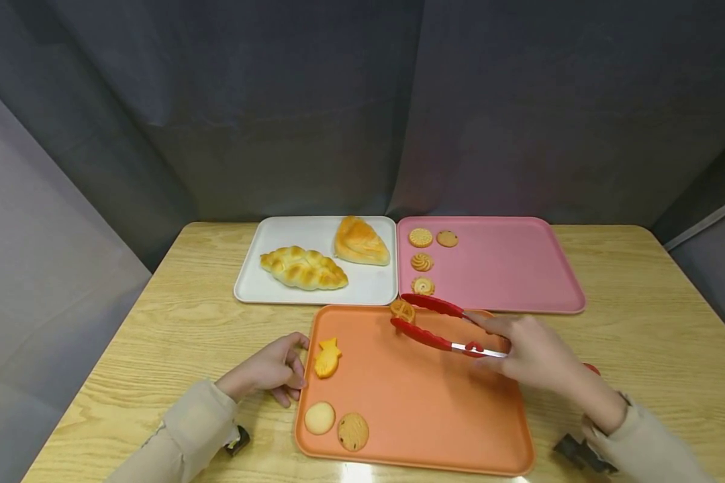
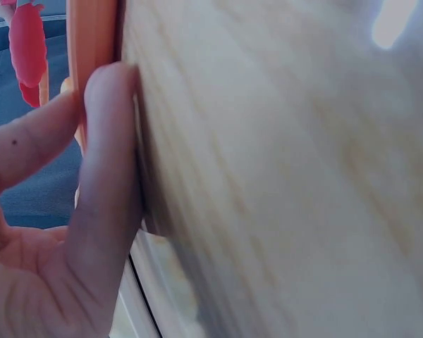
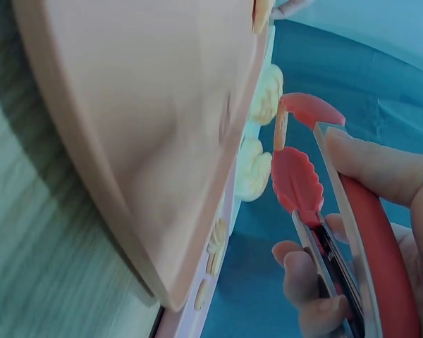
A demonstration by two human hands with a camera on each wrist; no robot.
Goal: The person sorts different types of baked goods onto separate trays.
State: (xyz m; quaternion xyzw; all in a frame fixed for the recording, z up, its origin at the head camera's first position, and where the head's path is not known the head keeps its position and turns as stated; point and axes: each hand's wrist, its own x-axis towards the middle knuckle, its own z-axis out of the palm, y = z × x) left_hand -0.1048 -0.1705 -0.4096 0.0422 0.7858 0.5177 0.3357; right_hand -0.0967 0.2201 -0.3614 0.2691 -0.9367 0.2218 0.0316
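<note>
My right hand point(image 1: 534, 352) grips a pair of red-tipped metal tongs point(image 1: 425, 334). Between the red tips is a round lattice-topped cookie point(image 1: 403, 310), seen edge-on as a thin cookie point(image 3: 280, 127) in the right wrist view. It hangs raised over the far edge of the orange tray point(image 1: 435, 416). At that tray's left side, my left hand point(image 1: 278, 367) holds the rim between thumb and finger point(image 2: 109, 155). On the orange tray lie a yellow fish-shaped cracker point(image 1: 327, 359), a plain round cookie point(image 1: 319, 418) and a chip-dotted cookie point(image 1: 353, 432).
Behind stands a pink tray point(image 1: 495, 261) with several cookies at its left side, among them a swirl cookie point(image 1: 421, 262). Left of it, a white tray point(image 1: 254, 275) bears a braided bread point(image 1: 305, 268) and a folded bread point(image 1: 361, 241). Dark curtains point(image 1: 302, 100) rise behind the wooden table.
</note>
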